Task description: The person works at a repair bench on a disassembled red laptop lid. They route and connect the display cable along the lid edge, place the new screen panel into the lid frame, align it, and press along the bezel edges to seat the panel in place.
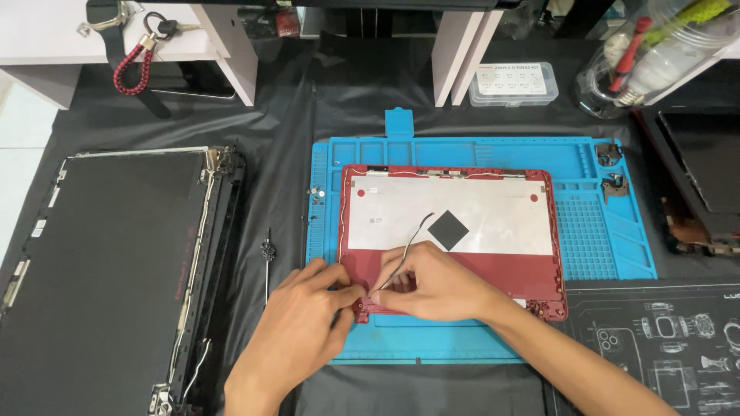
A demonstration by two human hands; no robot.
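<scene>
Presently both hands meet at lower-left corner of red laptop lid (pixel 455 285). Right hand (pixel 432 285) pinches metal tweezers (pixel 405 250); long axis runs up-right, away from hand, tips down at corner. Left hand (pixel 308 308) just left, touching, fingers curled pressing lid edge. Lid lies flat on blue mat (pixel 601 231), extending right of hands.

A single head-mounted camera looks steeply down and forward at the tabletop (pixel 308 92) from close above. The blue work mat (pixel 601 231) sits centred in frame, both forearms enter from the lower edge, and shelf legs line the far, upper edge.
</scene>
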